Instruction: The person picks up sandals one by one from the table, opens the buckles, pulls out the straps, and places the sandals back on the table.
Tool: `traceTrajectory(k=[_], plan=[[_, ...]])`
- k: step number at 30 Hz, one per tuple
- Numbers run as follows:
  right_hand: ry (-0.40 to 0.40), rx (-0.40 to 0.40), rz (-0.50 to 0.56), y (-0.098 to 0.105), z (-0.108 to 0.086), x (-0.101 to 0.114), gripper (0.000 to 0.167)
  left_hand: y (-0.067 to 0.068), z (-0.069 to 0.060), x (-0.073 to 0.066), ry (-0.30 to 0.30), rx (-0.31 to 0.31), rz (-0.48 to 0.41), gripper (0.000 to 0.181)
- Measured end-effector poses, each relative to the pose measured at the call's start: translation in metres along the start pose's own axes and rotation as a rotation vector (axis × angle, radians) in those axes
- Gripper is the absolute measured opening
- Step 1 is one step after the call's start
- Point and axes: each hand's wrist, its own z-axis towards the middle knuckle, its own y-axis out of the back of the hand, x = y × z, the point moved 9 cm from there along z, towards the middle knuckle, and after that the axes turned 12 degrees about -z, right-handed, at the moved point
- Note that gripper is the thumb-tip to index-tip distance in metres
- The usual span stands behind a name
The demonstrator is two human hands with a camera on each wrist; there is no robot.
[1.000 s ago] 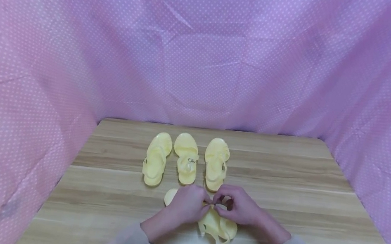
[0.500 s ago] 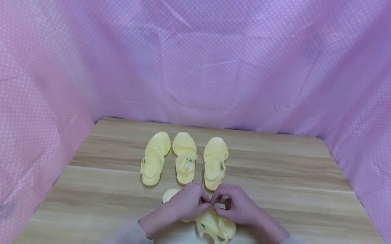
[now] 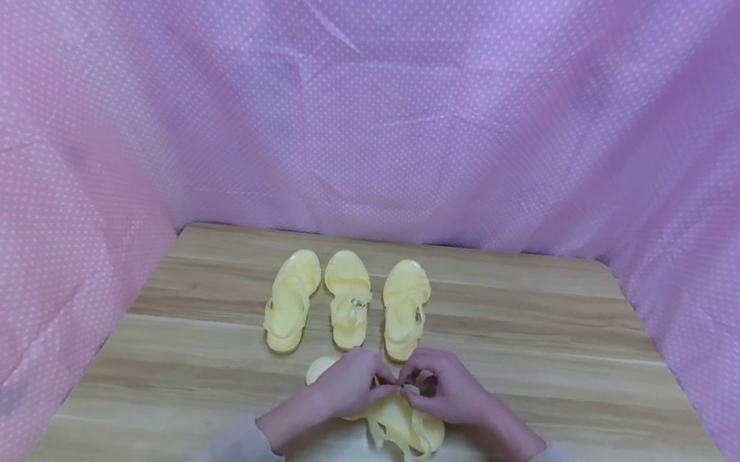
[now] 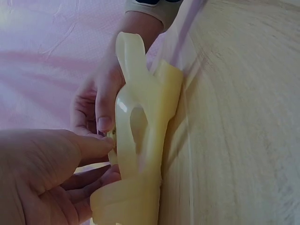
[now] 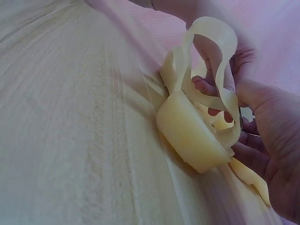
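A pale yellow jelly sandal (image 3: pixel 395 426) lies on its sole near the table's front, toe and heel angled across it, its straps standing up. From the left, my left hand (image 3: pixel 349 383) pinches the sandal's ankle strap between thumb and forefinger. My right hand (image 3: pixel 447 389) pinches that strap from the other side, fingertips almost meeting the left ones. A small dark bit, perhaps the buckle, shows between them, largely hidden by the fingers. In the left wrist view the sandal (image 4: pixel 152 112) stands beside both hands; in the right wrist view its strap loop (image 5: pixel 213 28) rises above the heel.
Behind the hands, three matching yellow sandals stand in a row: a left one (image 3: pixel 289 306), a middle one (image 3: pixel 347 279) and a right one (image 3: pixel 405 307). The wooden table (image 3: pixel 571 370) is bordered by a pink dotted curtain (image 3: pixel 382 146).
Both hands stay at the strap with only slight finger movement. The head view has shifted a little, so the table and sandals sit slightly further left in it.
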Motion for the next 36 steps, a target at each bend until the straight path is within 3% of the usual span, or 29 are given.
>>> traceTrajectory(k=[7,15,30,36], plan=[[0.004,0.012,0.013,-0.002,-0.0002,0.0006,0.02,0.003,-0.0025,0.0046,0.037,0.001,-0.003,0.01],[-0.024,0.022,0.03,-0.0042,-0.0007,-0.0011,0.019,0.0033,-0.0037,0.0004,-0.004,0.01,0.01,0.014],[-0.017,0.023,0.046,-0.003,0.0003,-0.002,0.021,0.0059,-0.0017,0.0029,0.023,0.009,-0.019,0.013],[0.013,0.032,0.002,-0.0033,0.0012,-0.0012,0.025,0.0054,-0.0016,0.0031,0.011,0.013,-0.009,0.01]])
